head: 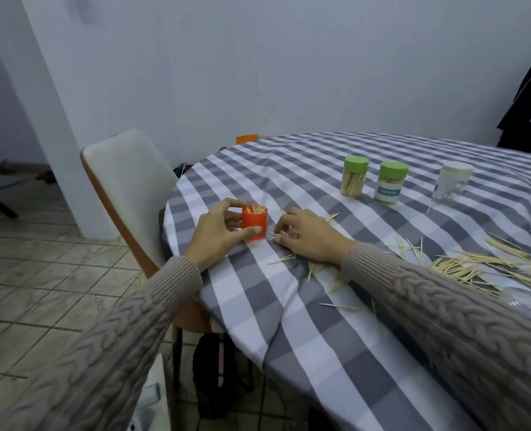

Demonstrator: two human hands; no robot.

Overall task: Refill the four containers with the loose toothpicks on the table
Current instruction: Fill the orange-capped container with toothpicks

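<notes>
Orange pot [254, 224], open and nearly full: left hand [219, 233] grips it near the worktop [304, 321] edge. Right hand [307, 236], just beside the pot: fingers [281, 227] pinch a bundle of toothpicks [287, 234]. Beyond the pot, two green-lidded jars [355, 177] filled and capped, a white-lidded jar [452, 181] apparently near-empty; loose pile [475, 265] remains, so roughly half done.

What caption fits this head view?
Left hand steadies the orange cup while the right hand gathers toothpicks on the checked table.

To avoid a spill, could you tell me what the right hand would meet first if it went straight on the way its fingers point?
Probably the orange container held by the left hand; the right hand points at it.
</notes>
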